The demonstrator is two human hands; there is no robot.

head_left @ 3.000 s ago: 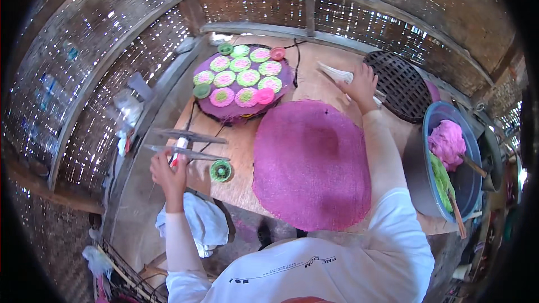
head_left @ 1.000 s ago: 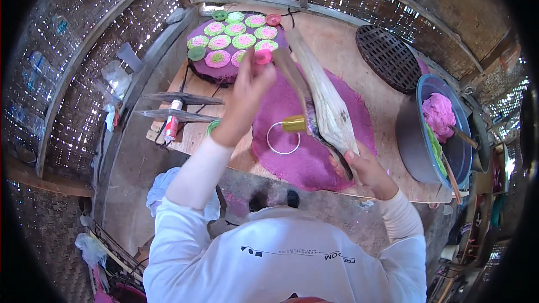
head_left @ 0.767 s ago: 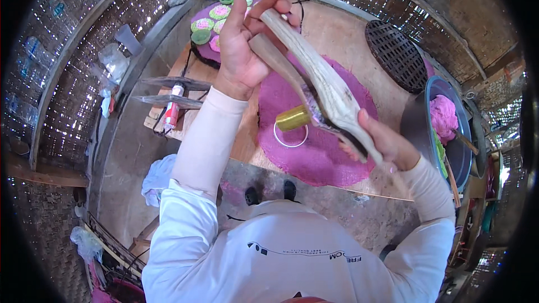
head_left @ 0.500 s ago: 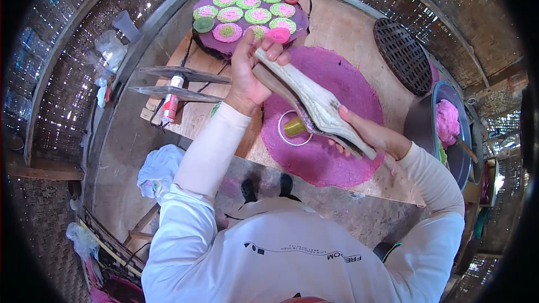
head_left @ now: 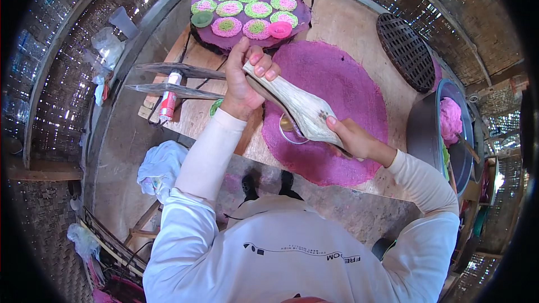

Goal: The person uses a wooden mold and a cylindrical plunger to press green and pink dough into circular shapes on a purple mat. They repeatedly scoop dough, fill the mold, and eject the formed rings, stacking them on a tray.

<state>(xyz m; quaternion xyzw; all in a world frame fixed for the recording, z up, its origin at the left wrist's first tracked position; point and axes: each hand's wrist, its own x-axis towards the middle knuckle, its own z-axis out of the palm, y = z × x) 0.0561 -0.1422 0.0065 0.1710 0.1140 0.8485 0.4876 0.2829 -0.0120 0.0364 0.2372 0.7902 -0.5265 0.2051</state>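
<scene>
A pale two-handled wooden press (head_left: 306, 106) is held slantwise in front of me, above a round purple-pink mat (head_left: 348, 90). My left hand (head_left: 247, 81) is closed round its upper-left end, with the thumb pointing up. At the lower-right end, my right hand (head_left: 356, 139) grips it, the thumb lying on the top face near a dark knot. Partly hidden under the press are a yellowish cylinder (head_left: 287, 123) and a thin white ring (head_left: 293, 142).
Beyond my left hand, a purple round tray (head_left: 210, 38) bears several pink-and-green lacy discs (head_left: 258, 9) and small cups (head_left: 279, 30). A red-and-white can (head_left: 169, 98) is beside two wooden bars (head_left: 179, 70). Rightward are a dark woven tray (head_left: 405, 50) and a basin (head_left: 424, 129) with pink dough (head_left: 450, 120).
The press has rolled in my hands, so its broad top face shows more and the lower handle and yellow cylinder show less. Both hands have shifted slightly left.
</scene>
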